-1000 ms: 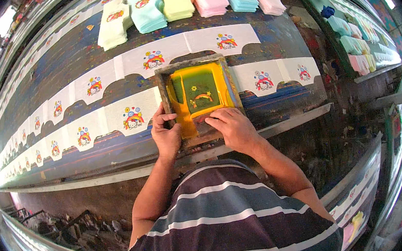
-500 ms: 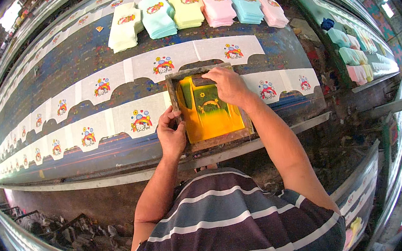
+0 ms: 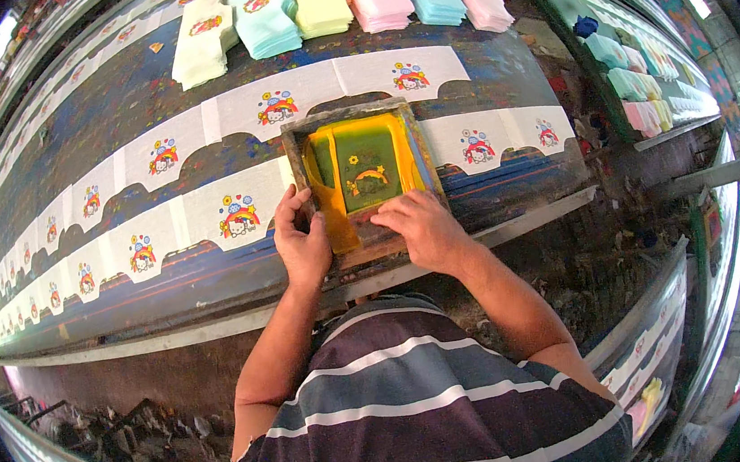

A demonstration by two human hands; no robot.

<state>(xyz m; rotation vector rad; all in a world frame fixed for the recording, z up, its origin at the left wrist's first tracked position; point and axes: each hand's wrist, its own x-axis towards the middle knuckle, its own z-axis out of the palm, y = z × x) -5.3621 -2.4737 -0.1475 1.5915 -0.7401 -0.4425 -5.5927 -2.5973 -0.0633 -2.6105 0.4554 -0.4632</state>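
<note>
A wooden-framed printing screen [image 3: 429, 166] lies on the long table in front of me. Yellow ink coats its borders, and a flower and rainbow pattern shows through the dark green mesh [image 3: 366, 155]. My left hand [image 3: 304, 242] is curled at the frame's left side, fingers and thumb against the rim. Inside the frame, at its near end, my right hand [image 3: 424, 232] grips a squeegee [image 3: 361, 228], mostly hidden by the fingers and ink. White cloth pieces [image 3: 233, 214] with colourful printed motifs run out from both sides of the frame.
Another row of printed white cloth [image 3: 276, 106] lies just beyond the screen. Stacks of pastel cloth pieces [image 3: 323, 1] stand at the table's far side. A metal rail [image 3: 174, 337] edges the table nearest me. At right, another table [image 3: 601, 31] carries more stacks.
My right hand has drawn the squeegee from the frame's far end to its near end, baring more green mesh. My left hand stays at the frame's left side, its fingers slightly loosened.
</note>
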